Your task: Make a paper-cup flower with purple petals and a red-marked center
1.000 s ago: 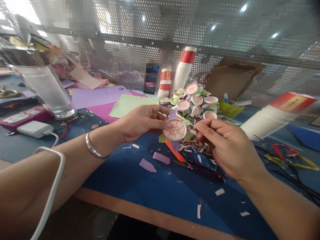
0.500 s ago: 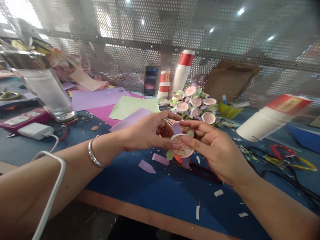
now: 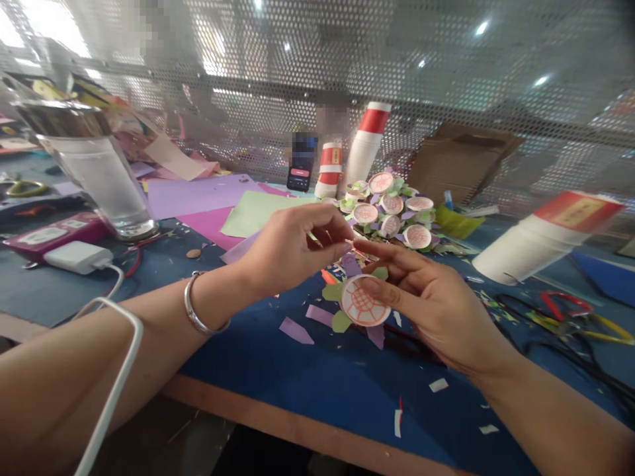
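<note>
My right hand [image 3: 421, 291] grips a paper turtle [image 3: 366, 301] with the thumb on its front. Its round white shell bears an orange grid pattern, and green and purple paper pieces stick out around the rim. Thumb and fingers of my left hand [image 3: 307, 244] are pinched together just above it, meeting the tip of my right index finger. Whatever lies in that pinch is too small or hidden to make out. Below the turtle, two loose purple paper strips [image 3: 296, 330] lie on the blue table [image 3: 307, 390]. Behind my hands is a heap of similar paper turtles [image 3: 391, 205].
Stacked paper cups [image 3: 364, 149] stand at the back, and another cup stack [image 3: 540, 238] leans at right. Red-and-yellow-handled scissors [image 3: 608, 327] lie near black cables. At left are a water-filled glass [image 3: 109, 188], a power strip [image 3: 59, 235] and coloured paper sheets [image 3: 198, 195].
My left hand has let go of the turtle's shell and risen to my right index fingertip. More of the shell's pattern and green pieces now shows. The phone screen at the back shows more clearly.
</note>
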A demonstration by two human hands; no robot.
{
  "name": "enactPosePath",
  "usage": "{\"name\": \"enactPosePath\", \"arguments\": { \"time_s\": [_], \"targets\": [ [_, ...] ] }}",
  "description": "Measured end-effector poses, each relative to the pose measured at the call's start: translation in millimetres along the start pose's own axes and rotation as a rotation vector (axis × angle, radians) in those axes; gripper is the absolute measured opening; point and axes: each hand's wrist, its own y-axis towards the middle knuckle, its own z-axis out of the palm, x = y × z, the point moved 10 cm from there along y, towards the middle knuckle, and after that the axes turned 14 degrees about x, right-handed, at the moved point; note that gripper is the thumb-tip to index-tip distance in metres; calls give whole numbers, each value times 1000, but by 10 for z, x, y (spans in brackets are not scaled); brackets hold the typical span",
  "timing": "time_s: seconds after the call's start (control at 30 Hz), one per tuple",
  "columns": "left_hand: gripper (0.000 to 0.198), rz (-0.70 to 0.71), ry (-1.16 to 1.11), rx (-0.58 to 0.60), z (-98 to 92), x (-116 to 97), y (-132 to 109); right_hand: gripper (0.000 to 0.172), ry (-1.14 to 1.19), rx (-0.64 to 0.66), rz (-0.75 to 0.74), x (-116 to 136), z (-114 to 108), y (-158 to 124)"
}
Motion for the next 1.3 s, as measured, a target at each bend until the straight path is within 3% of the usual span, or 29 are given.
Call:
{"name": "enactPosePath", "arguments": {
  "time_s": [0.13,0.33,0.67,1.0,1.3],
  "targets": [
    [5,102,144,31,41,-163,-16,46,-24,9,-8,13,22,-4],
    [8,139,293,33,47,-225,-17,51,-26,42,12,16,51,-2],
    [10,79,180,22,28,-168,-11,57,-71,88,59,14,95,7],
    [7,110,512,74,83,-286,-41,64,-68,118,127,-62,146,-5],
    [9,17,568,58,81,-264,-35,64,-42,144,125,-80,182,-8]
  ]
}}
